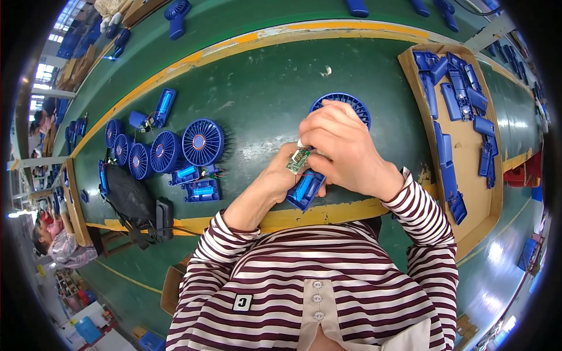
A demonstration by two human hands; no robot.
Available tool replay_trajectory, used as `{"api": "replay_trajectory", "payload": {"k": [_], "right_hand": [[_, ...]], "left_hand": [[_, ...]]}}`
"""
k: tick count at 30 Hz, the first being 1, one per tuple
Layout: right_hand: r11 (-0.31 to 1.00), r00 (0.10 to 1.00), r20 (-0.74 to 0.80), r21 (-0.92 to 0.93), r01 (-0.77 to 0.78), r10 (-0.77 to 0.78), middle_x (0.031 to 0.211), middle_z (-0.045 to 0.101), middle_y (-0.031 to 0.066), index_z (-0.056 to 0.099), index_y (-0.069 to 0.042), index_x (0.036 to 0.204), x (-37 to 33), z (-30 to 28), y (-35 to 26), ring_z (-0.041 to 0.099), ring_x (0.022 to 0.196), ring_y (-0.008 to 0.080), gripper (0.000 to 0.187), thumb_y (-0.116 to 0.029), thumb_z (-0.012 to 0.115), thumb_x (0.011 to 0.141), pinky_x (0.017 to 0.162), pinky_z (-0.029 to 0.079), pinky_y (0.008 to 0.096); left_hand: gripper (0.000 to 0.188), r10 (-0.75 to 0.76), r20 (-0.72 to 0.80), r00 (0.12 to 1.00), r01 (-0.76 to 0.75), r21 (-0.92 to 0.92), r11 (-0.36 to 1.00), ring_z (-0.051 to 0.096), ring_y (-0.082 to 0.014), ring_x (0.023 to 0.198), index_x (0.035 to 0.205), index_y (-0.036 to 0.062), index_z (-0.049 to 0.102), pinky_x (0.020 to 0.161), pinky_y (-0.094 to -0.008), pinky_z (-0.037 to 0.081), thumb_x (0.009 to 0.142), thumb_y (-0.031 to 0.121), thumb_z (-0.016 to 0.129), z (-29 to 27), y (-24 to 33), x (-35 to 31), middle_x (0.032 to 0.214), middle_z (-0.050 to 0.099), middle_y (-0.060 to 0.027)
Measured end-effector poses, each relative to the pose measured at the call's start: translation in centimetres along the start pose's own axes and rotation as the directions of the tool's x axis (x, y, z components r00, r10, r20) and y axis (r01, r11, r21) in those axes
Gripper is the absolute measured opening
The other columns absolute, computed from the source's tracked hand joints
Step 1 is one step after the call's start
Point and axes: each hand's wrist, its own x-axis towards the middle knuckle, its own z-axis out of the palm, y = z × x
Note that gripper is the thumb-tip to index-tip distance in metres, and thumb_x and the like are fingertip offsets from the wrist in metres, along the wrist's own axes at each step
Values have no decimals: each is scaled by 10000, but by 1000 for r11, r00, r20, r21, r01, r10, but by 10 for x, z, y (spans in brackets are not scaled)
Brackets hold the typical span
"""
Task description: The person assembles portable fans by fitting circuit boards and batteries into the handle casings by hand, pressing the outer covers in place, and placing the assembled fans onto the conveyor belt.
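Note:
In front of my chest is an opened blue handheld fan. Its round grille points away from me, and its open handle shows a light blue battery cell toward me. My left hand is closed around the handle's left side, next to a small green circuit board that sits outside the handle with thin wires. Over the fan, my right hand is curled, fingertips pinched by the board's upper edge. A small white bit shows at those fingertips; what they grip is mostly hidden.
Several blue fans and opened handles with batteries lie at left on the green bench. Nearby are a black mesh bag and a dark block. At right, a cardboard tray holds blue handle shells. Other people sit far left.

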Motion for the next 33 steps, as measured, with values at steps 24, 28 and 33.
{"api": "replay_trajectory", "payload": {"k": [24,28,33], "right_hand": [[980,986,52,-110,165,-160,902,584,68,576,-33,763,-2,-8,-18,563,893,222,210,-113,618,573,913,370,470],[975,987,-49,-167,144,-154,907,585,75,572,-32,755,-8,-1,-19,574,887,235,183,-71,623,583,913,370,474],[971,982,-157,-229,67,-105,916,585,82,569,-30,753,-17,10,-20,576,910,244,184,-55,628,581,923,358,483]], "left_hand": [[338,247,110,963,-220,-212,952,608,-259,779,1108,23,463,662,-333,523,776,-28,497,-13,-20,-2,954,549,-172],[192,239,37,970,-233,-129,964,608,-173,765,976,14,560,637,-273,507,785,9,540,-7,-13,2,887,584,-95],[189,108,-109,988,-121,-122,985,600,-127,725,966,6,591,603,-229,484,818,102,522,-3,-4,5,883,605,-63]]}}
